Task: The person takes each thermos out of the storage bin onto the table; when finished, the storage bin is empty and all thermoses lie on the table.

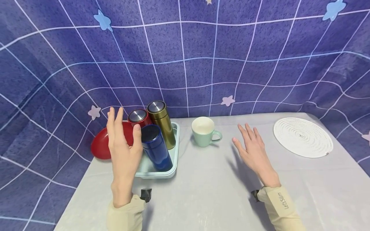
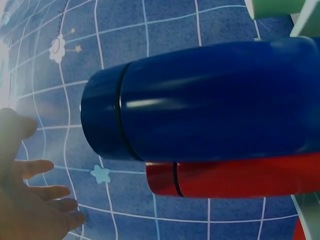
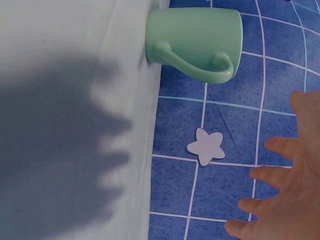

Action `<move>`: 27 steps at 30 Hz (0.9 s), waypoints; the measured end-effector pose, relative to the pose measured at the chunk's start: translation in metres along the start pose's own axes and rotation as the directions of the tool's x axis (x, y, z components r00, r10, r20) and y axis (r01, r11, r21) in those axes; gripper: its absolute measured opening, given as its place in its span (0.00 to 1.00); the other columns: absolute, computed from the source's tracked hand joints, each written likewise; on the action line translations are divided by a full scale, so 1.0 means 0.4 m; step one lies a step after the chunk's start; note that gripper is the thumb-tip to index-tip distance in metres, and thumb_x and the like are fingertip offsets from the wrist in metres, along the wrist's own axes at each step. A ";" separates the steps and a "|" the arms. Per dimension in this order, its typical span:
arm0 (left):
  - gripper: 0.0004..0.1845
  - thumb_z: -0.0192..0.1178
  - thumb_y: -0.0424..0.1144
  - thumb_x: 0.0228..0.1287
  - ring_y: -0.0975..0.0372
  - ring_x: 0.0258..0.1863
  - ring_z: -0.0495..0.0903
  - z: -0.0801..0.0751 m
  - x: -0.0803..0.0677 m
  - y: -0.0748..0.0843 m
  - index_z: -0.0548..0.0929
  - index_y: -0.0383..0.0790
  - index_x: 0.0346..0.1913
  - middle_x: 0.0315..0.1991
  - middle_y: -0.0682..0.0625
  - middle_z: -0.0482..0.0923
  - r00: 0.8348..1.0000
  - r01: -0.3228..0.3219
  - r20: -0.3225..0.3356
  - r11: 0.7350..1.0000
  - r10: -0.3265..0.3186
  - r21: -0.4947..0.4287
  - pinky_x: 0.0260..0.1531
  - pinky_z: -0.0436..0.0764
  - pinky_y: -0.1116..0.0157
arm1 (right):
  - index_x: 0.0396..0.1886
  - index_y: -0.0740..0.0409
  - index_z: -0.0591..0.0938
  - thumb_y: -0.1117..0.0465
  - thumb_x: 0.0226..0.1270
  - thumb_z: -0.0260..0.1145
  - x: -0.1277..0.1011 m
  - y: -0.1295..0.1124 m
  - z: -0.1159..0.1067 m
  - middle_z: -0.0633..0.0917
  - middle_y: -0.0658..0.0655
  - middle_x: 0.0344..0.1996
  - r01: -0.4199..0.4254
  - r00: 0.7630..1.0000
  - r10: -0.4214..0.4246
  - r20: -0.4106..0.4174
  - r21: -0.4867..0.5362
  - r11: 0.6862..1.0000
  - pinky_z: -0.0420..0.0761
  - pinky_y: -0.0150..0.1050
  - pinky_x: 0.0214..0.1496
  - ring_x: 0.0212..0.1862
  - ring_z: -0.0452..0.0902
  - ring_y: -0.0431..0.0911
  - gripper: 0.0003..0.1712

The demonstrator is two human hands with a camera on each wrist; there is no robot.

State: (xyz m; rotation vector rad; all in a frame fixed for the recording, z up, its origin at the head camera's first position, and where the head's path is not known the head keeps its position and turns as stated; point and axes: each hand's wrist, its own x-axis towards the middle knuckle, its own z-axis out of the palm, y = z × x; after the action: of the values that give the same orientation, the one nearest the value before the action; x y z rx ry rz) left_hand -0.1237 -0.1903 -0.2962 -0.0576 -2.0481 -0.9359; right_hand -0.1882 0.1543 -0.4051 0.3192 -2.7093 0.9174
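Note:
My left hand (image 1: 125, 157) is raised with fingers straight, overlapping the left part of a light-blue tray (image 1: 177, 144) in the head view. In that tray stand a blue thermos (image 1: 157, 150), a red thermos (image 1: 139, 117) and a gold thermos (image 1: 164, 125). The left wrist view shows the blue thermos (image 2: 210, 100) large, in front of the red one (image 2: 235, 177), with the hand beyond their lids. On the right, my right hand (image 1: 254, 152) hovers over the table, fingers spread and holding nothing. A mint-green mug (image 1: 202, 136) stands upright to its left, handle pointing right.
A red oval dish or bowl (image 1: 101, 146) sits behind the left hand, partly hidden. Toward the right edge lies a round white woven mat (image 1: 303, 138). Grey cloth covers the table (image 1: 211, 192), and a blue curtain with a grid and stars (image 1: 202, 73) hangs behind.

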 end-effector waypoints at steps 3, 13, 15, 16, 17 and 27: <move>0.30 0.57 0.38 0.68 0.58 0.75 0.52 -0.006 -0.002 -0.014 0.66 0.42 0.72 0.75 0.48 0.56 1.000 0.014 -0.003 1.000 -0.014 -0.001 0.71 0.56 0.50 | 0.76 0.57 0.59 0.43 0.76 0.48 -0.001 0.002 -0.001 0.55 0.70 0.74 -0.001 1.000 0.001 -0.007 0.000 1.000 0.47 0.71 0.68 0.74 0.41 0.71 0.36; 0.30 0.56 0.38 0.69 0.58 0.74 0.55 -0.033 -0.027 -0.064 0.65 0.46 0.73 0.75 0.50 0.57 0.990 0.144 0.010 0.990 -0.144 0.008 0.71 0.54 0.46 | 0.76 0.57 0.59 0.42 0.76 0.48 -0.002 0.007 -0.004 0.54 0.69 0.75 -0.005 1.000 0.005 -0.009 0.014 1.000 0.46 0.72 0.68 0.74 0.41 0.71 0.37; 0.30 0.56 0.38 0.69 0.57 0.74 0.55 -0.038 -0.032 -0.074 0.65 0.46 0.73 0.75 0.49 0.57 0.986 0.166 0.020 0.986 -0.166 0.011 0.70 0.54 0.43 | 0.76 0.57 0.58 0.42 0.76 0.48 -0.002 0.009 -0.003 0.54 0.69 0.75 -0.008 1.000 0.008 -0.007 0.018 1.000 0.46 0.72 0.68 0.74 0.41 0.71 0.37; 0.30 0.56 0.38 0.69 0.57 0.74 0.55 -0.040 -0.034 -0.079 0.64 0.47 0.73 0.75 0.49 0.57 0.984 0.174 0.023 0.985 -0.174 0.013 0.70 0.53 0.42 | 0.76 0.56 0.58 0.42 0.76 0.48 -0.002 0.011 -0.002 0.54 0.69 0.75 -0.012 1.000 0.012 -0.004 0.020 1.000 0.46 0.72 0.67 0.74 0.40 0.70 0.37; 0.30 0.56 0.38 0.69 0.56 0.74 0.55 -0.041 -0.036 -0.083 0.64 0.47 0.73 0.75 0.48 0.57 0.983 0.181 0.027 0.983 -0.181 0.014 0.69 0.52 0.40 | 0.76 0.57 0.58 0.42 0.76 0.47 -0.002 0.012 -0.002 0.54 0.70 0.75 -0.013 1.000 0.013 -0.004 0.021 1.000 0.46 0.73 0.67 0.74 0.40 0.71 0.37; 0.30 0.55 0.39 0.69 0.49 0.73 0.56 -0.042 -0.051 -0.130 0.64 0.42 0.73 0.74 0.42 0.58 0.972 0.227 0.048 0.971 -0.231 0.070 0.67 0.51 0.35 | 0.76 0.56 0.58 0.42 0.77 0.47 -0.003 0.019 -0.003 0.54 0.71 0.74 -0.012 1.000 0.012 -0.011 0.026 1.000 0.47 0.75 0.65 0.73 0.41 0.72 0.37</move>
State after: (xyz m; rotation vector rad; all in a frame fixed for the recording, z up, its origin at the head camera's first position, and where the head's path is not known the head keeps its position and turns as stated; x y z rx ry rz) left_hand -0.1180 -0.2324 -0.3359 0.1934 -2.1677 -1.0175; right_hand -0.1889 0.1610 -0.4090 0.3020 -2.6941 0.9551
